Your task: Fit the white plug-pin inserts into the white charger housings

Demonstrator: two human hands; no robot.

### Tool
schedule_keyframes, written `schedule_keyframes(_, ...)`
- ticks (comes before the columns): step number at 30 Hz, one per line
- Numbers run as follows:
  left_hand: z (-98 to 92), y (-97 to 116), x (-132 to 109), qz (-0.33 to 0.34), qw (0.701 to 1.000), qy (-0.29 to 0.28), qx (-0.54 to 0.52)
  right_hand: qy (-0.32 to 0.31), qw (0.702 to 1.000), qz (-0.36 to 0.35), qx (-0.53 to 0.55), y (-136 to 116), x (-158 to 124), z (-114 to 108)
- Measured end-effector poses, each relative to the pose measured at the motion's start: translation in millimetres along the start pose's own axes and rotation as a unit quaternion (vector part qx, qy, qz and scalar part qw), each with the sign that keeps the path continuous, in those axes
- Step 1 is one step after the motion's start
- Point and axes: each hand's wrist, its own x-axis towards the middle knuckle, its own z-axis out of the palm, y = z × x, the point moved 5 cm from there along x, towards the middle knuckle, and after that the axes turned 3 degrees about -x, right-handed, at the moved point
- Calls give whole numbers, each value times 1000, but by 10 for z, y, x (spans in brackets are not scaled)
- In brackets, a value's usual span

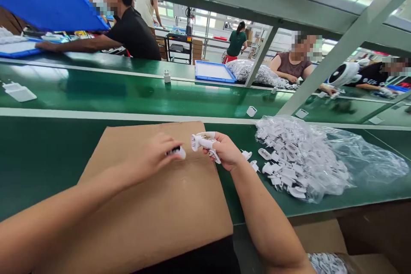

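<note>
Left hand: pinched shut on one white plug piece. Right hand: clasped several white pieces. Both were held over the cardboard sheet on the tabletop; the bagged pile lay near, to the right.

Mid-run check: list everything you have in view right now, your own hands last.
cardboard sheet: one, brown, on the green table under both hands
parts pile: one heap, white, right of the hands
clear bag: one, transparent, under the pile
loose parts: a few, white, between pile and right hand
conveyor belt: one, green, beyond the table
belt pieces: at least four, white, spread along the belt
blue tray: one, blue, past the belt
fan: one, white, far right
co-workers: several, across the belt
left hand: holds a small part, white and dark
right hand: holds a white part
</note>
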Motion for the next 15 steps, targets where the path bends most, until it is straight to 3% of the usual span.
schedule_keyframes(3, 281, 154, -163, 6, 1000, -23, -7, 12, 998, -4, -63, 30, -13, 18)
schedule_keyframes(8, 497, 29, -276, -101, 978, 67, -170, 16, 969, -100, -224, 16, -94, 109)
schedule_keyframes(11, 563, -52, -316, -147, 946, 78, -277, 14, 914, -207, -349, -67, -228, 232)
schedule_keyframes(15, 596, -95, -321, -178, 920, 74, -342, 27, 810, -288, -511, -100, -368, 418)
